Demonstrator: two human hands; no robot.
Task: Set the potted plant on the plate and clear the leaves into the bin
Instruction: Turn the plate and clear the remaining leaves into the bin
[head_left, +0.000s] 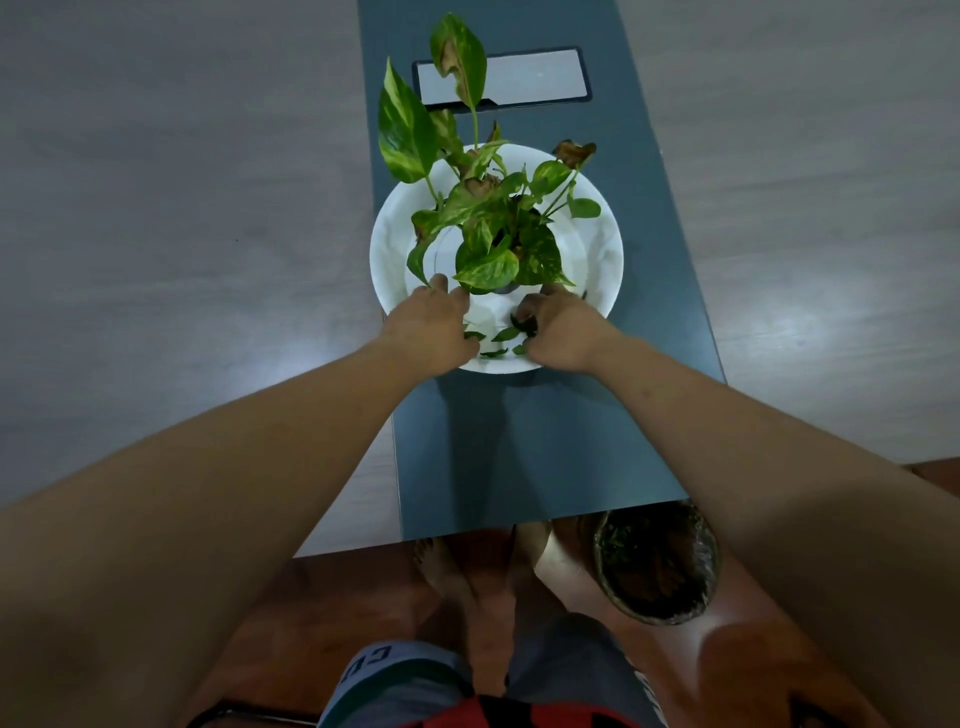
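Several loose green leaves (505, 335) lying on round white plate (602, 260) beside green potted plant (493, 223); I'm seeing right hand (558, 330) fingers pinching leaves, left hand (431, 327) fingers curled, grip unclear; round dark bin (657, 564) holding leaf scraps.

White letters "CU" on the grey shorts (395, 675), upside down, partly cut off

Bare forearms, bare feet (467, 587), grey shorts (566, 670) with white lettering, red-black top

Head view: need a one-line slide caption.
Potted plant sits on the white plate; left hand and right hand gather loose leaves at its near rim, bin on floor.
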